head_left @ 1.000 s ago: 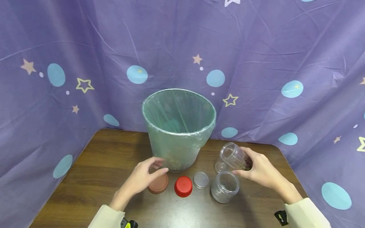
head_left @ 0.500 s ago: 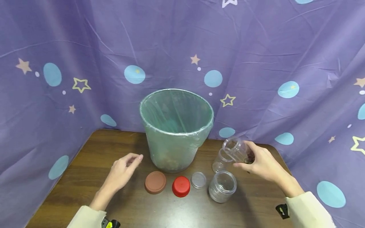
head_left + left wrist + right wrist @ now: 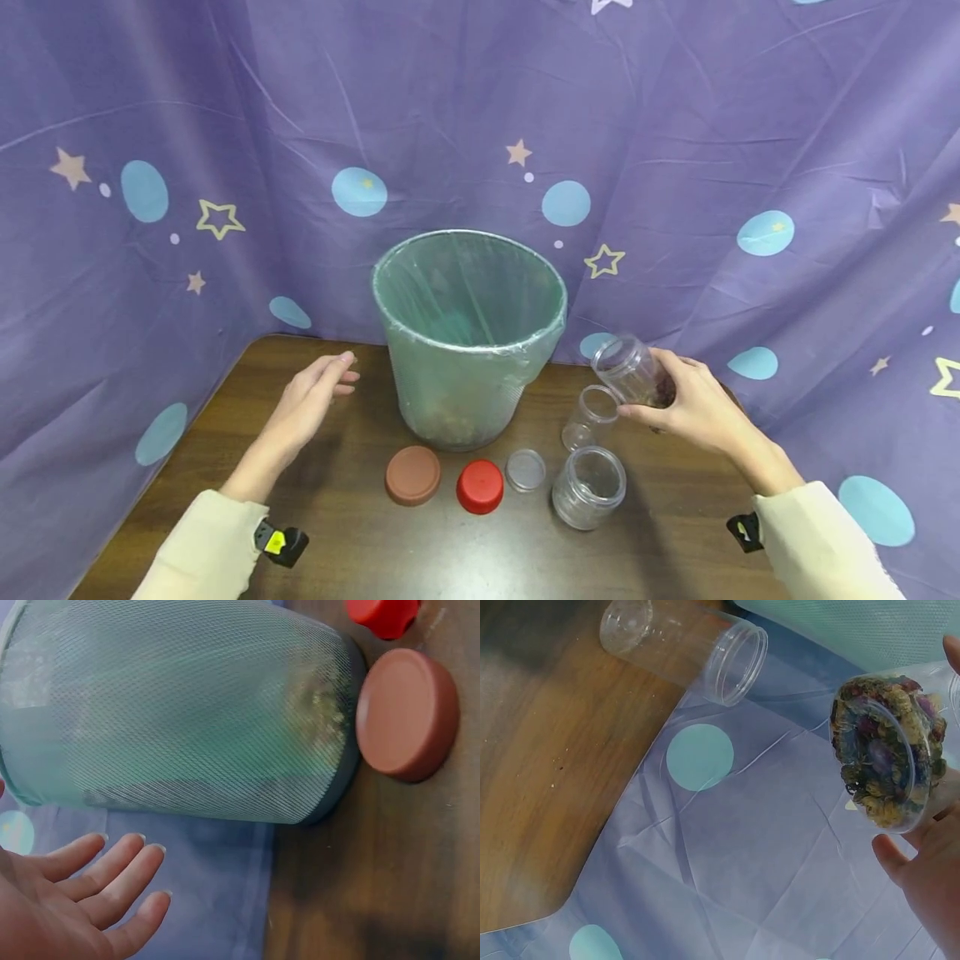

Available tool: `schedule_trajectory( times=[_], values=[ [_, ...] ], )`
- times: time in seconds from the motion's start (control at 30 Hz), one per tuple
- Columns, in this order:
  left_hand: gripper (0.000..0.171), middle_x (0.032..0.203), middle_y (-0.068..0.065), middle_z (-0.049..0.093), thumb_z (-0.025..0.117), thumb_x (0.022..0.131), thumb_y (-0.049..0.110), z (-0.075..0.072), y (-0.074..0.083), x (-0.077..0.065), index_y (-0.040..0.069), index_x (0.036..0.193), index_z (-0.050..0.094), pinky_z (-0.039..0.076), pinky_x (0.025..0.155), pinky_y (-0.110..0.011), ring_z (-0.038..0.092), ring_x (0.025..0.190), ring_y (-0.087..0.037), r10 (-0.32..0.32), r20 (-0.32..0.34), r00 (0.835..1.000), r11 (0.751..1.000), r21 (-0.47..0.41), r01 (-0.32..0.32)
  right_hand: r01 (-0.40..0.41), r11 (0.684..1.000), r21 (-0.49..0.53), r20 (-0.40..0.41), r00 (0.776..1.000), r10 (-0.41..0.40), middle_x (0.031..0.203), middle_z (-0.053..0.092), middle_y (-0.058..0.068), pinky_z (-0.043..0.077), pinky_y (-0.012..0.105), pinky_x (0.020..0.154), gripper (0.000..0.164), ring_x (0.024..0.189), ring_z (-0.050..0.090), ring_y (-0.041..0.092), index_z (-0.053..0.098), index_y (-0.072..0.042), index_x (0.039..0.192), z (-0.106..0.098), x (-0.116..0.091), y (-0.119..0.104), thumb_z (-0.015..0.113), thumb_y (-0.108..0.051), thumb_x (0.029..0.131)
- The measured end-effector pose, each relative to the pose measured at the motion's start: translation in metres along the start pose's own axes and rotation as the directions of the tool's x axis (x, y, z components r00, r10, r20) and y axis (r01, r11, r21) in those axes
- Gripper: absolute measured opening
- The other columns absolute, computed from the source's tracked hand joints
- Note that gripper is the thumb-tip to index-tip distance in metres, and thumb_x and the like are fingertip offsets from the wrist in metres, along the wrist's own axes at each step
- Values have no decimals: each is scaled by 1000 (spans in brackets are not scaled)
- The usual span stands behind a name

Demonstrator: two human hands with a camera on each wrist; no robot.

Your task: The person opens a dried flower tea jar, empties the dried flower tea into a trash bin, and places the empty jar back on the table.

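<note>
My right hand (image 3: 696, 407) grips a clear plastic jar (image 3: 628, 367) without a lid, tilted so its mouth points up and left. Dried flowers (image 3: 889, 750) fill the bottom of that jar, as the right wrist view shows. Below it on the table stand a tall clear jar (image 3: 591, 417) and a wider clear jar (image 3: 589, 490), both without lids. My left hand (image 3: 303, 400) is raised left of the bin, fingers relaxed and holding nothing. In the left wrist view its fingers (image 3: 112, 877) spread beside the mesh wall.
A mesh bin (image 3: 457, 392) with a green liner stands at the table's back, dried bits at its bottom. In front lie a brown lid (image 3: 413, 475), a red lid (image 3: 480, 486) and a grey lid (image 3: 526, 470). A purple curtain (image 3: 450, 108) hangs behind.
My left hand has moved left and back, away from the brown lid. My right hand has lifted the jar of dried flowers up and slightly right, off the tall jar's line.
</note>
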State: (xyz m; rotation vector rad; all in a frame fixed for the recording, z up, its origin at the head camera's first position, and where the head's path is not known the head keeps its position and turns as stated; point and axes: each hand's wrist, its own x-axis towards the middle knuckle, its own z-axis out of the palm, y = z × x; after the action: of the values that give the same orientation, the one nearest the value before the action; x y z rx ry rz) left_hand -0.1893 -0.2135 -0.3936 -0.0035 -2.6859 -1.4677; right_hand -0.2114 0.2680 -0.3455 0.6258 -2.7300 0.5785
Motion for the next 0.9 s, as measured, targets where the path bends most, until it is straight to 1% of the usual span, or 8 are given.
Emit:
schedule_trajectory(
  times=[0.1, 0.2, 0.3, 0.47, 0.6, 0.73, 0.83, 0.9],
  values=[
    [72, 135, -23, 59, 28, 102, 59, -6, 8, 6, 2, 143, 45, 44, 103, -53, 59, 123, -39, -8, 13, 1000, 1000, -29, 8, -20, 1000, 4, 5, 1000, 20, 91, 71, 6, 50, 38, 72, 69, 86, 65, 24, 58, -7, 124, -2, 2, 1, 86, -43, 71],
    [73, 135, -23, 59, 28, 102, 59, -11, 18, 10, 1, 144, 43, 44, 102, -52, 59, 123, -40, 1, 0, 1000, 1000, -20, -1, -52, 998, 26, 23, 998, 51, 90, 71, 7, 50, 33, 68, 69, 78, 63, 18, 56, -7, 124, -6, 3, -1, 85, -42, 72],
    [73, 135, -23, 59, 27, 102, 58, -17, 27, 14, 1, 145, 43, 45, 99, -48, 59, 123, -40, 8, -18, 1000, 1000, -3, -8, -86, 995, 46, 41, 996, 84, 89, 71, 6, 50, 32, 66, 69, 75, 62, 15, 55, -8, 125, -9, 4, -2, 84, -45, 74],
    [75, 136, -24, 58, 26, 102, 58, -26, 38, 22, 0, 146, 41, 44, 93, -38, 59, 123, -40, 9, -40, 999, 1000, 7, -8, -97, 994, 45, 43, 995, 95, 89, 71, 5, 50, 34, 69, 69, 76, 62, 16, 54, -9, 126, -12, 9, -3, 83, -46, 75],
    [76, 137, -24, 58, 26, 102, 60, -30, 45, 26, -1, 146, 40, 43, 92, -35, 58, 124, -40, 15, -49, 999, 1000, 0, -15, -95, 995, 39, 38, 995, 94, 90, 71, 4, 50, 33, 70, 68, 77, 63, 16, 55, -10, 125, -14, 13, -4, 82, -48, 75],
    [77, 138, -24, 56, 26, 101, 61, -32, 50, 31, -1, 146, 40, 43, 94, -38, 57, 124, -40, 21, -51, 998, 1000, -7, -21, -89, 995, 47, 37, 996, 87, 93, 73, 4, 51, 32, 72, 67, 80, 65, 15, 55, -11, 125, -14, 18, -5, 82, -48, 76],
    [77, 139, -25, 55, 27, 101, 61, -33, 53, 35, -1, 146, 39, 44, 101, -46, 56, 125, -42, 25, -54, 998, 1000, -13, -26, -85, 995, 57, 39, 996, 83, 93, 74, 5, 52, 31, 70, 67, 80, 65, 15, 55, -10, 125, -16, 22, -5, 82, -47, 76],
    [77, 139, -25, 54, 28, 101, 61, -34, 55, 38, -1, 146, 39, 40, 106, -52, 55, 126, -42, 24, -55, 998, 1000, -13, -25, -87, 994, 64, 41, 996, 84, 93, 74, 6, 52, 31, 69, 67, 79, 65, 16, 54, -10, 125, -18, 25, -5, 82, -46, 76]
  ],
)
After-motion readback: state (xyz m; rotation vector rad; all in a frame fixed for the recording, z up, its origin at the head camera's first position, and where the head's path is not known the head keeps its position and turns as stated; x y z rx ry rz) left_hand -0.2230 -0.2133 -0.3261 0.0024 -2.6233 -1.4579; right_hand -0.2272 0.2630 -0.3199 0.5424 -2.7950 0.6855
